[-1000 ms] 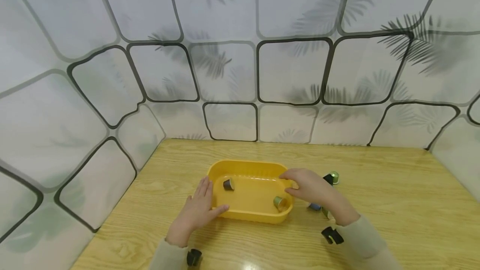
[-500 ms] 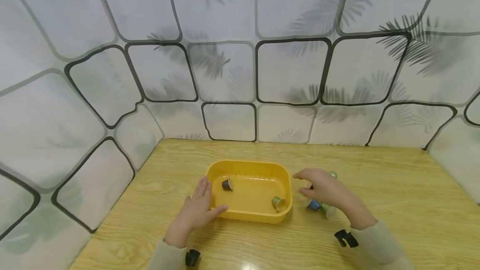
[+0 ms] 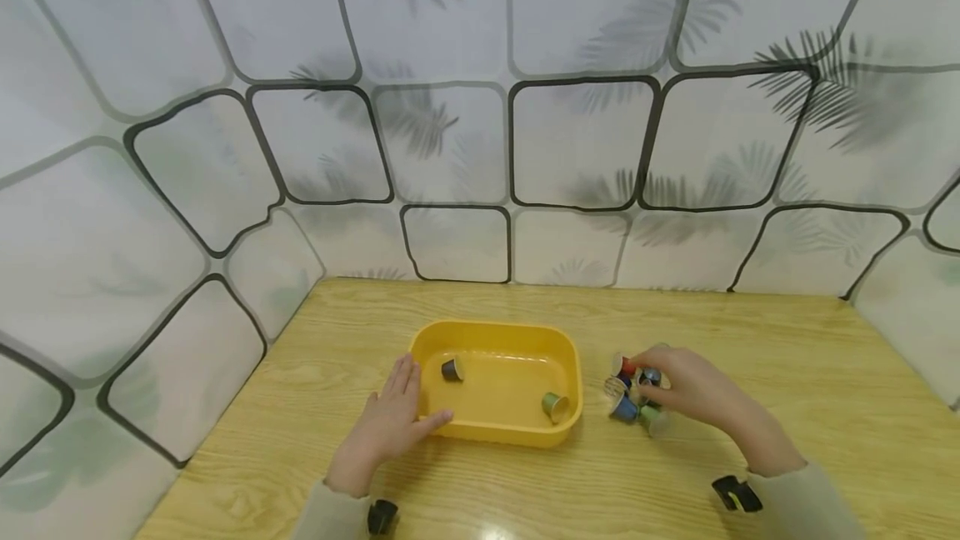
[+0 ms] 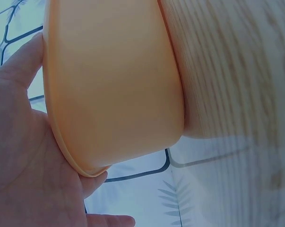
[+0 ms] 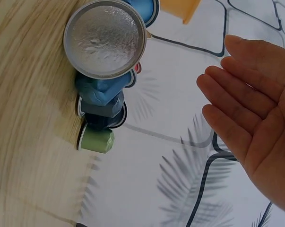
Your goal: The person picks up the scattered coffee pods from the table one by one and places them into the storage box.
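My left hand (image 3: 384, 430) rests against the left end of a yellow tray (image 3: 495, 432), fingers straight along the rim and thumb at the front edge. Inside the tray lie a dark coffee capsule (image 3: 452, 370) at the left and a green coffee capsule (image 3: 555, 407) at the right. My right hand (image 3: 697, 390) hovers over a small pile of capsules right of the tray, partly hiding it. A red capsule (image 3: 624, 366), a blue capsule (image 3: 624, 409) and a pale green capsule (image 3: 654, 421) show there. In the right wrist view the right hand's fingers (image 5: 237, 97) are extended, apart from the capsules.
The wood-grain table (image 3: 525, 490) meets a patterned wall covering (image 3: 573, 157) at the back and left. A black clip-like piece (image 3: 737, 493) sits by the right wrist, another black piece (image 3: 382, 516) by the left.
My right hand has moved right, from over the tray's right rim to above the capsule pile, uncovering more capsules. The left hand and the two capsules inside the tray stay put.
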A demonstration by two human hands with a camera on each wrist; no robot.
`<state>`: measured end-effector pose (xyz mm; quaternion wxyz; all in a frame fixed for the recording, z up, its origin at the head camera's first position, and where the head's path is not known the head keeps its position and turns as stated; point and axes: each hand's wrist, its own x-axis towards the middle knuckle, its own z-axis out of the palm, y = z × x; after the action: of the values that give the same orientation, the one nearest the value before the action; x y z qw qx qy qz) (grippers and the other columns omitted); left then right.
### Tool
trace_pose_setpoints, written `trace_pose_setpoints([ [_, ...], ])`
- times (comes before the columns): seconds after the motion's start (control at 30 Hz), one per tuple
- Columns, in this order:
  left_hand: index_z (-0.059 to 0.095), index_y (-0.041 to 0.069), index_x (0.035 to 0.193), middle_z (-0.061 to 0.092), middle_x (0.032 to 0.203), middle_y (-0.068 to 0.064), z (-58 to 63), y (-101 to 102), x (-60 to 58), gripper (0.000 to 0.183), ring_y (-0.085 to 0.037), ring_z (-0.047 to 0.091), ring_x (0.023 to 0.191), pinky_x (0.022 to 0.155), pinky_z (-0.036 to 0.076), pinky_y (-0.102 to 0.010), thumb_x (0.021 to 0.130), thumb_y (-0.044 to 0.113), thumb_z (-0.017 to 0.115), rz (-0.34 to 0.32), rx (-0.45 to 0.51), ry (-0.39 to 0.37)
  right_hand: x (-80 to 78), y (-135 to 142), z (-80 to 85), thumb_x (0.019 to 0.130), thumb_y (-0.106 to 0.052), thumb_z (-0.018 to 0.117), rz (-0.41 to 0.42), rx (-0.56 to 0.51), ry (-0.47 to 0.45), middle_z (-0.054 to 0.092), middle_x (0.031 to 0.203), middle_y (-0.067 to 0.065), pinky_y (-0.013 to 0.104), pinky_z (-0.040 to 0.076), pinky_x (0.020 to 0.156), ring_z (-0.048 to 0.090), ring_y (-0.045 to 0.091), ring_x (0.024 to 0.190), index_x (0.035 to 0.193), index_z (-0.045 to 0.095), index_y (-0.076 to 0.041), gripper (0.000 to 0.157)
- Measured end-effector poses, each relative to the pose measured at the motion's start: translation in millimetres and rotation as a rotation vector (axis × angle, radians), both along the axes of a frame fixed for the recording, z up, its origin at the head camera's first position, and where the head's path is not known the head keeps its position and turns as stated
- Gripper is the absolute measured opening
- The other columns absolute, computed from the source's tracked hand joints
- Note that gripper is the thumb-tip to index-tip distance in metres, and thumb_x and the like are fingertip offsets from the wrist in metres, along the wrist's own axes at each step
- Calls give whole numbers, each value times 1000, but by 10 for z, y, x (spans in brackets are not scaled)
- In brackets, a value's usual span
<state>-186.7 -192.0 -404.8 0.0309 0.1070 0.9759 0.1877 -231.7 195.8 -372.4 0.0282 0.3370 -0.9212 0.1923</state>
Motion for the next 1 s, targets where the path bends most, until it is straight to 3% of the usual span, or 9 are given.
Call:
trace_pose_setpoints([
  [0.4,15,-8,138,2,145,-20,-1,-7,-2,90,-30,2,132,92,18,-63,84,58,44,-2,-2,-13,-6,33,-83,77,-11,68,-16,18,-90,62,99,12,37,49,68,58,28,87,105,61,2,32],
  [0.8,16,-8,137,3,145,-21,15,8,7,87,-31,2,132,93,18,-63,85,55,45,-3,3,-10,-46,59,-155,75,-7,69,-6,50,-148,61,86,1,28,46,59,56,15,74,100,62,2,27],
  [1.0,15,-8,138,2,145,-20,18,4,7,88,-30,2,132,93,17,-63,85,55,44,-2,5,-17,-62,57,-222,75,-6,68,-19,37,-191,62,94,9,32,48,65,58,22,81,102,61,4,29],
])
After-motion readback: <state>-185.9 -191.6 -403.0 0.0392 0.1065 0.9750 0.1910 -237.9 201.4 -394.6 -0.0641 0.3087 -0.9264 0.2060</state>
